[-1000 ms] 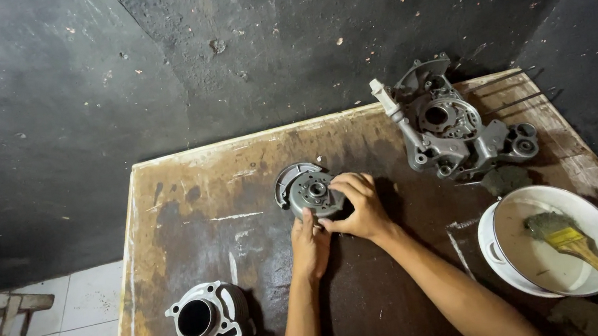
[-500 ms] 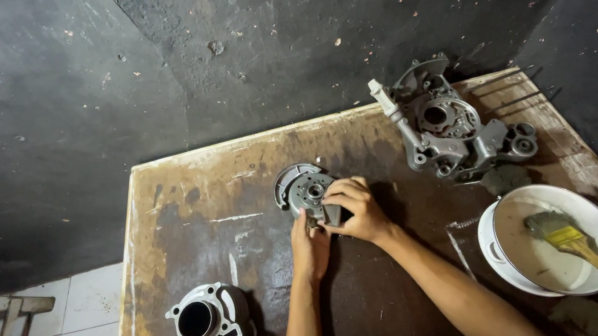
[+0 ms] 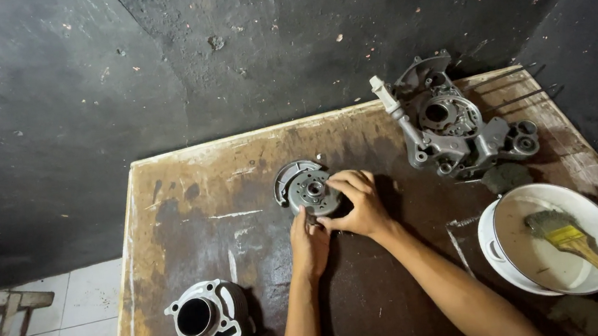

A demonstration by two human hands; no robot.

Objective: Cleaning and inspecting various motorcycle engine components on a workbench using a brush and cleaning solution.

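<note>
Head view: right hand (image 3: 358, 202) curled, gripping round metal part (image 3: 309, 189).

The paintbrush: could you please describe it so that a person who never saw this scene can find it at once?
Look at the near right corner of the brown wooden table, where a white round bowl sits. The paintbrush lies inside it, its handle passing over the rim. It alone has a wooden handle with a red tip.

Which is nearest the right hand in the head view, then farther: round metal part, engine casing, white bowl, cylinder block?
1. Round metal part: touching the right hand, table centre.
2. Engine casing: back right.
3. White bowl: front right; too close to the casing to rank.
4. Cylinder block: front left.
</note>
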